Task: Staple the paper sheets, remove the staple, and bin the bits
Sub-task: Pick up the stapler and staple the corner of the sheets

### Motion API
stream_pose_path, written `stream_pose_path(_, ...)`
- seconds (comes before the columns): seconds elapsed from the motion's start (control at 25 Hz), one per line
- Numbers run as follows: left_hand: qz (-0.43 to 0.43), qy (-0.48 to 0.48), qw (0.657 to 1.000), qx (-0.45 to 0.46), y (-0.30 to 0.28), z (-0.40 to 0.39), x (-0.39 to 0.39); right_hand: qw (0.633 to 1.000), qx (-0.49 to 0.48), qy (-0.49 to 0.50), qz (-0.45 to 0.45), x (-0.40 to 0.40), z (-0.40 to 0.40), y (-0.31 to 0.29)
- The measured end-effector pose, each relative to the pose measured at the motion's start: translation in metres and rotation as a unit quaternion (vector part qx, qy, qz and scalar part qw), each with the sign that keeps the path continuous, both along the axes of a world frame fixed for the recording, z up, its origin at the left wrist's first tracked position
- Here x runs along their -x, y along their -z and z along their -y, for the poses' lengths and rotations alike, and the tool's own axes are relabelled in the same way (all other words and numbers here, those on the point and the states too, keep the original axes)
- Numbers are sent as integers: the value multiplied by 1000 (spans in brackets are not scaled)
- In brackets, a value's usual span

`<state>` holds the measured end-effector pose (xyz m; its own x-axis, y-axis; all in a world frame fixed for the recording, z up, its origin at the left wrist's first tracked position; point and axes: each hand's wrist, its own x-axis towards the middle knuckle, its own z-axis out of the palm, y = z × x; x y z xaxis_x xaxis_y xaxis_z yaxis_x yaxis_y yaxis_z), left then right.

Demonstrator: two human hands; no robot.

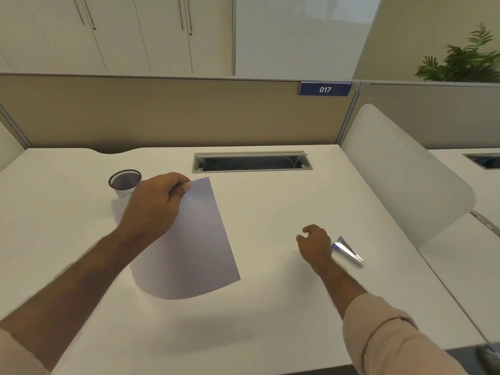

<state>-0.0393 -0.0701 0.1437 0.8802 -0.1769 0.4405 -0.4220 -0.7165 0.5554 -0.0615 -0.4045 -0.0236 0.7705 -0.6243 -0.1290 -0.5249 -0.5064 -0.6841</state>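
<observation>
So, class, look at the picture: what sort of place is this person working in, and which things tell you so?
Most likely an open-plan office workstation. A fabric partition bearing a numbered sign, 017, backs the white desk; the desk has a cable slot; storage cabinets stand behind.

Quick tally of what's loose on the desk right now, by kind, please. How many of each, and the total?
Paper: 1 stack, pinched at its top corner by the left hand; how many sheets it holds can't be told
Mesh cup: 1
Stapler: 1, beside the right hand, not gripped
Total: 3
</observation>
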Motion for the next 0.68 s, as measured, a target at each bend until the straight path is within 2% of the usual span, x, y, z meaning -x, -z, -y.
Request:
stream_pose_path(0.16, 5, -5, 1000, -11, 3, 0, 2, 993, 89, 62, -54, 10, 39, 11)
stream_pose_path(0.32, -6, -12, 1000, -20, 5, -2, 4, 983, 129, 86, -95, 15, 64, 21)
stream_pose_path(0.44, -10, -19, 1000, -19, 6, -3, 8, 978, 167, 59, -114, 21, 64, 35)
stream_pose_path(0.68, -20, -20, 999, -21, 7, -5, 13, 973, 215, -51, -65, 23, 31, 49)
